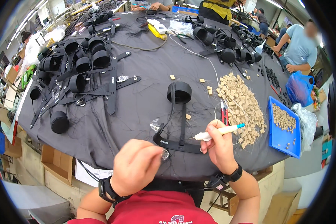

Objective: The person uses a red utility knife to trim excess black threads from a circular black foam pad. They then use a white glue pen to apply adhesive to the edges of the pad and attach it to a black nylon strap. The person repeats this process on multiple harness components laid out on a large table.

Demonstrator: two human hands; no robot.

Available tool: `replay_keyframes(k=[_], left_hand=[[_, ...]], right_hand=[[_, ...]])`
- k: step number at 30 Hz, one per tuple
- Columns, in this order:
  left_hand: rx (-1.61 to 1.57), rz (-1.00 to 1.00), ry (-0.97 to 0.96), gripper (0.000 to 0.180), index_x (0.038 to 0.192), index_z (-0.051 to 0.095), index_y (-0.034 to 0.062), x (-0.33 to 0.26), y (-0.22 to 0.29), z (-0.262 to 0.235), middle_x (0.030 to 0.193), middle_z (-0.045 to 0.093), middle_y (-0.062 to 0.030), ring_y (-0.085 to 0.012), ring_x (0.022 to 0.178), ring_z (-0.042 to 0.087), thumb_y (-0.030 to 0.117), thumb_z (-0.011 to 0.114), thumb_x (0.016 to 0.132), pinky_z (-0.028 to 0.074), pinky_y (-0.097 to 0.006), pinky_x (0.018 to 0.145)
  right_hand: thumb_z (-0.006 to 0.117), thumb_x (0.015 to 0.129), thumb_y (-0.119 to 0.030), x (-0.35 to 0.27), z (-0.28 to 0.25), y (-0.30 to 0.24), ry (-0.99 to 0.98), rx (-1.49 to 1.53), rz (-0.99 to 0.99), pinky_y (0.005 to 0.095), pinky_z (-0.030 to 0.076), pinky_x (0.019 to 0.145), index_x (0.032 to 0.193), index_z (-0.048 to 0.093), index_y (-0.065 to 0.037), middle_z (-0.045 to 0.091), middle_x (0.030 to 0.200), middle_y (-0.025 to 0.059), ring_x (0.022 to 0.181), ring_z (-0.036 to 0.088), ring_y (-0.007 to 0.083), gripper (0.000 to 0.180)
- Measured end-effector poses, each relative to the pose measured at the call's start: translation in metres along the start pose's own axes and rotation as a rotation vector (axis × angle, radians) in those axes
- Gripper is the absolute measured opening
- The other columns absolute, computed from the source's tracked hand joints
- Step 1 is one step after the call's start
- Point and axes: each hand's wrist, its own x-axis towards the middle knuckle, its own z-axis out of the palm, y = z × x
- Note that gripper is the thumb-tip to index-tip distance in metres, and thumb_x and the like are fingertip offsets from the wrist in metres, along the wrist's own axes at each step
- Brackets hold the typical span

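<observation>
My right hand (221, 143) is closed round a white pen-shaped tool (227, 130) with a thin metal tip and a blue rear end. The tip points left, over a black strap piece (183, 146) that has a round cup (180, 93) on its far side. The lower fingers of that hand lie by the strap's right end. My left hand (136, 164) is raised left of the strap with its fingers curled together, slightly blurred; anything between them is hidden. Beside its fingertips is a shiny metal buckle (165, 154).
Black straps with cups (78, 83) are heaped at the left, more (227, 56) at the far right. Small tan blocks (239, 104) lie piled right of my hand, with red-handled snips (224, 112) beside them. A blue tray (275, 143) sits at the right edge. Co-workers stand beyond.
</observation>
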Motion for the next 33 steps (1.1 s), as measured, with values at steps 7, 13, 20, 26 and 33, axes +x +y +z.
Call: replay_keyframes(k=[7, 13, 20, 26, 33], left_hand=[[0.201, 0.143, -0.487, 0.02, 0.096, 0.068, -0.0022, 0.003, -0.019, 0.032, 0.107, 0.065, -0.0128, -0.0277, 0.102, 0.063, 0.006, 0.067, 0.077, 0.053, -0.037, 0.088], [0.082, -0.026, -0.613, 0.018, 0.097, 0.061, 0.0023, 0.006, -0.027, 0.04, 0.089, 0.055, -0.0104, -0.0282, 0.083, 0.061, 0.005, 0.067, 0.08, 0.052, -0.037, 0.073], [0.022, -0.002, -0.578, 0.019, 0.099, 0.055, 0.004, 0.028, -0.036, 0.055, 0.089, 0.05, -0.0112, -0.0302, 0.074, 0.061, 0.005, 0.066, 0.084, 0.051, -0.04, 0.064], [0.078, 0.151, -0.69, 0.011, 0.086, 0.051, 0.0015, 0.039, -0.047, 0.065, 0.086, 0.049, -0.0128, -0.0306, 0.074, 0.061, 0.002, 0.06, 0.079, 0.052, -0.04, 0.065], [0.009, 0.033, -0.689, 0.007, 0.087, 0.058, 0.0, 0.037, -0.057, 0.065, 0.087, 0.052, -0.0136, -0.033, 0.075, 0.062, 0.005, 0.063, 0.086, 0.052, -0.042, 0.068]], right_hand=[[0.055, 0.1, -0.021, -0.007, -0.002, 0.001, -0.001, 0.135, 0.134, 0.0293, 0.047, 0.047, 0.083, 0.05, -0.007, 0.05, 0.06, 0.0029, 0.051, 0.056, 0.0147, 0.023], [0.054, 0.1, -0.025, 0.001, -0.001, 0.009, 0.025, 0.216, 0.26, 0.0299, 0.044, 0.054, 0.078, 0.047, -0.011, 0.045, 0.061, 0.0005, 0.057, 0.053, 0.0138, 0.027], [0.054, 0.1, -0.029, 0.011, -0.015, 0.017, -0.007, 0.429, 0.324, 0.0278, 0.037, 0.054, 0.075, 0.046, -0.013, 0.04, 0.059, -0.0026, 0.056, 0.047, 0.0126, 0.031], [0.057, 0.099, -0.026, 0.009, -0.022, 0.02, -0.012, 0.445, 0.273, 0.0279, 0.038, 0.052, 0.082, 0.052, -0.01, 0.045, 0.061, -0.0013, 0.056, 0.049, 0.0123, 0.024], [0.06, 0.1, -0.022, 0.002, -0.012, 0.026, -0.015, 0.107, 0.092, 0.0231, 0.047, 0.049, 0.092, 0.055, -0.006, 0.056, 0.068, 0.0015, 0.054, 0.056, 0.009, 0.018]])
